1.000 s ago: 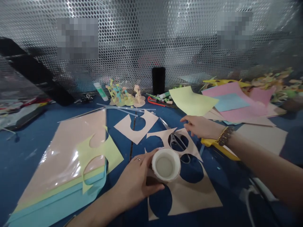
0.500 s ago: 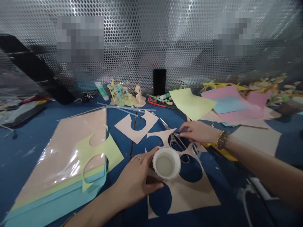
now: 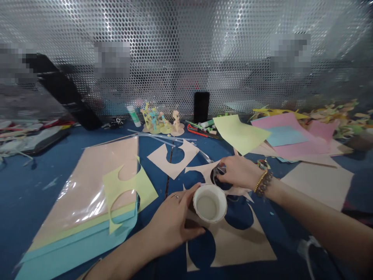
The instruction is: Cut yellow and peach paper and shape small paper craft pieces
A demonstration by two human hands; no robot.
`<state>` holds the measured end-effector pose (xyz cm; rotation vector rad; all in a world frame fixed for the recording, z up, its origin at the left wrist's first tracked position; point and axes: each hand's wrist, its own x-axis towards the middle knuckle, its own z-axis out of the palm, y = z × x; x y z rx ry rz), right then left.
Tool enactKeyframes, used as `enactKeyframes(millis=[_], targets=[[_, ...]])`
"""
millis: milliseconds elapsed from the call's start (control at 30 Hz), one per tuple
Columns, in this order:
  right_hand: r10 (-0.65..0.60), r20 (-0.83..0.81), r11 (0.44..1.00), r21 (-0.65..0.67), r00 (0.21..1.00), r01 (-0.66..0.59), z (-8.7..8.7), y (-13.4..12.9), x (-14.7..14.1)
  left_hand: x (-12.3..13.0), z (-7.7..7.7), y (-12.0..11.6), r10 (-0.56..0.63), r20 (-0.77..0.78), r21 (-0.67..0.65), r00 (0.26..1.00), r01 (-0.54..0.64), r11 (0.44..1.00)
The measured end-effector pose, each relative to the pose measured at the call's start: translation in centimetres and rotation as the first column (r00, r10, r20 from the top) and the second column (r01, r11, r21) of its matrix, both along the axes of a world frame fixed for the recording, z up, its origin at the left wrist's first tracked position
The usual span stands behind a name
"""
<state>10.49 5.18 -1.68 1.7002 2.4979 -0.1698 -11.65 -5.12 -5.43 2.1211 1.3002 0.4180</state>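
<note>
Two bare hands work over a blue table. Left hand: fingers and thumb curve round a white paper cup, gripping its side; cup tilted, mouth toward the camera, pale contents inside. Cup sits above a tan paper cutout, near its upper edge. Right hand: fingers bent downward, pressed together, over the scissors, which lie on a second paper cutout. Whether those fingers pinch the scissors or the paper: cannot tell. Blades point up-left, beyond the fingertips.
</note>
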Motion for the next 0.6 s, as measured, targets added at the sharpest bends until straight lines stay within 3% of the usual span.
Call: enactKeyframes(millis=[200, 400, 500, 600], targets=[[0.055, 0.111, 0.995, 0.072, 0.992, -0.063, 2.3, 3.2, -1.2, 0.2, 0.7, 0.1, 0.002, 0.017, -0.021, 1.0, -0.002, 1.0], [0.235, 0.173, 0.97, 0.025, 0.956, -0.243, 1.9, 6.2, -3.3, 0.2, 0.9, 0.0, -0.002, 0.0, -0.015, 1.0, 0.002, 1.0], [0.279, 0.134, 0.959, 0.014, 0.951, -0.283, 2.0, 6.6, -3.7, 0.2, 0.8, 0.0, -0.016, 0.002, -0.002, 1.0, 0.016, 1.0], [0.299, 0.028, 0.954, 0.017, 0.954, -0.3, 3.4, 5.3, -3.4, 0.0, 0.8, 0.0, 0.004, -0.012, -0.024, 1.0, -0.004, 1.0]])
